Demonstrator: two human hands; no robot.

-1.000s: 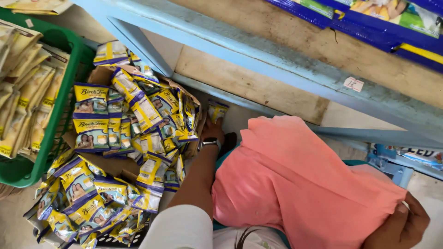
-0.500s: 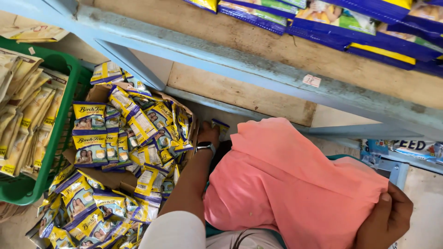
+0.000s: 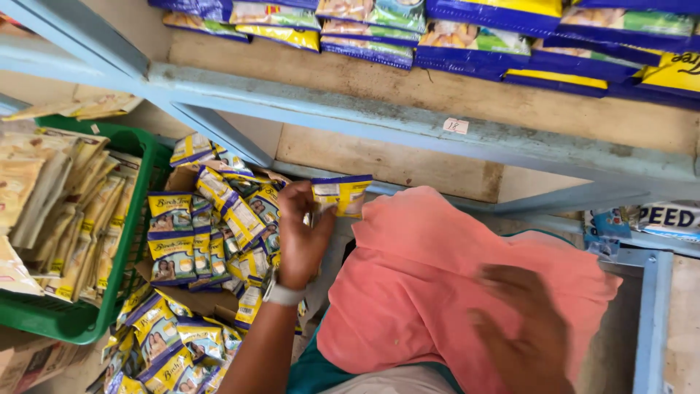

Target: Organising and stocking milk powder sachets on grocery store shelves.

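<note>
Head view looks down on the person's left hand (image 3: 300, 232), raised above an open cardboard box (image 3: 179, 182) and gripping one small yellow and blue packet (image 3: 341, 195) by its left edge, fingers and thumb closed on it. That packet hangs in the air just in front of the lower blue shelf rail (image 3: 408, 128), clear of the heap below. A watch (image 3: 283, 295) sits on the left wrist. The box is crammed with more packets of the same kind (image 3: 191, 235), and others spill toward the floor at its near side. Beside the box on the left stands a green plastic basket (image 3: 138, 219) filled with pale tan sachets (image 3: 51, 197). The right hand (image 3: 526, 330) lies flat on a salmon-pink cloth (image 3: 430, 277) spread over the person's lap, fingers loosely spread and holding nothing (it is blurred, so finer detail is lost). On the upper shelf lie blue, yellow and green bags (image 3: 467, 29), with a small white tag (image 3: 455, 125) stuck to the rail beneath them.
</note>
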